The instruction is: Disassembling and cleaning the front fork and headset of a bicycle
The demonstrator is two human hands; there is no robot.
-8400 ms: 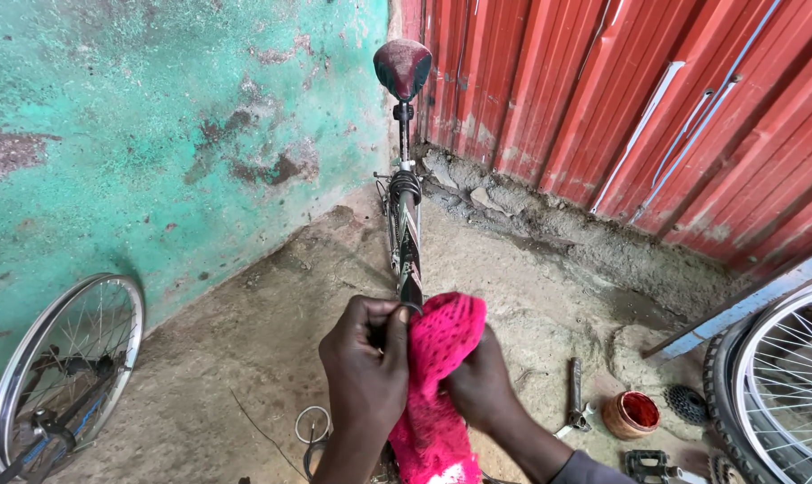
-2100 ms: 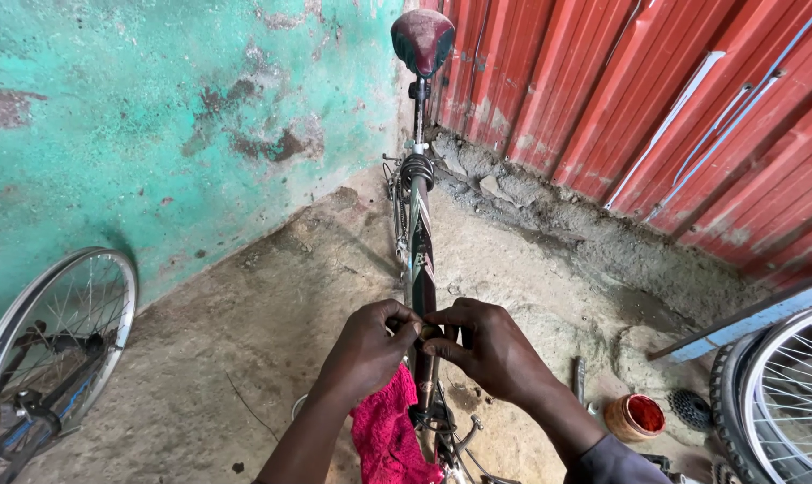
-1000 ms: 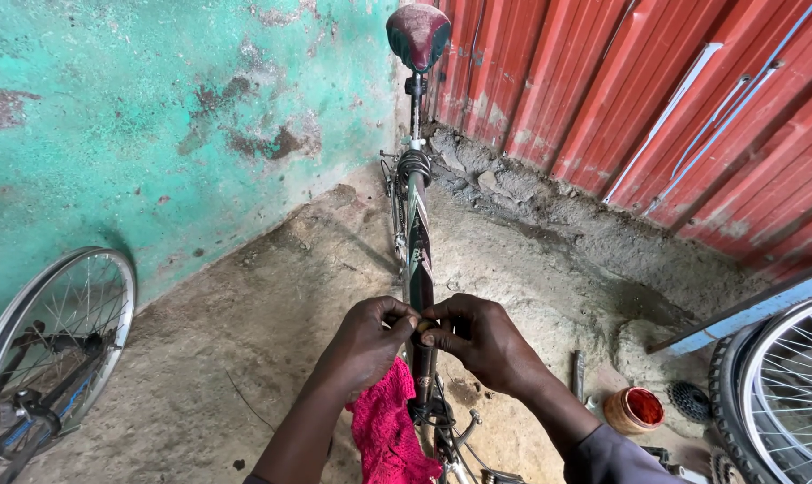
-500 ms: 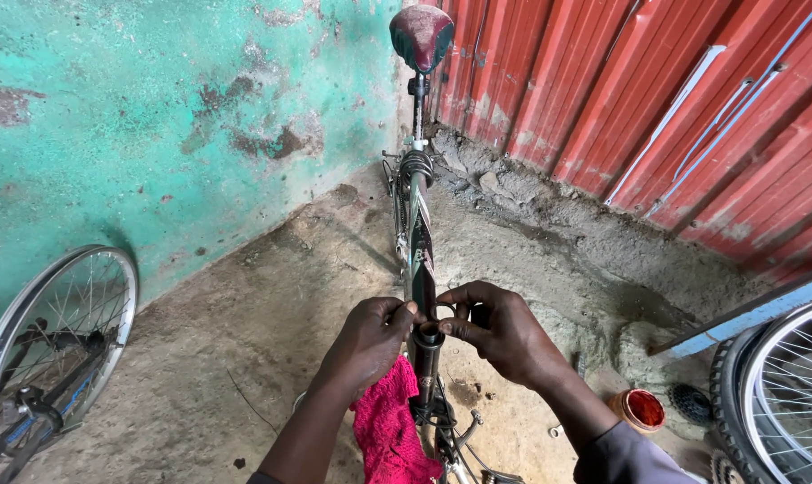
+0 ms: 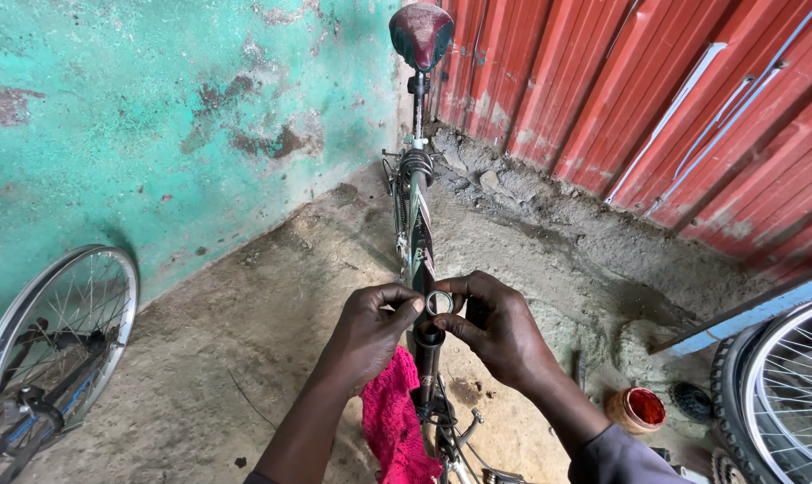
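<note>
A bicycle frame (image 5: 417, 211) stands in front of me, its dark red saddle (image 5: 421, 33) far from me. My left hand (image 5: 370, 332) and my right hand (image 5: 495, 327) meet over the open top of the head tube (image 5: 427, 345). Between their fingertips they hold a small metal ring (image 5: 439, 303) just above the tube. A pink cloth (image 5: 392, 421) hangs below my left hand, tucked under its palm beside the tube.
A spoked wheel (image 5: 52, 341) leans against the green wall at the left. Another wheel with a tyre (image 5: 782, 394) stands at the right by the red corrugated sheets. A small red pot (image 5: 636, 410) and dark metal parts (image 5: 692, 401) lie on the dirt floor.
My hands dropped the pink cloth from the tube top to below my left hand. The fingers have come together on the metal ring, now lifted into view above the head tube.
</note>
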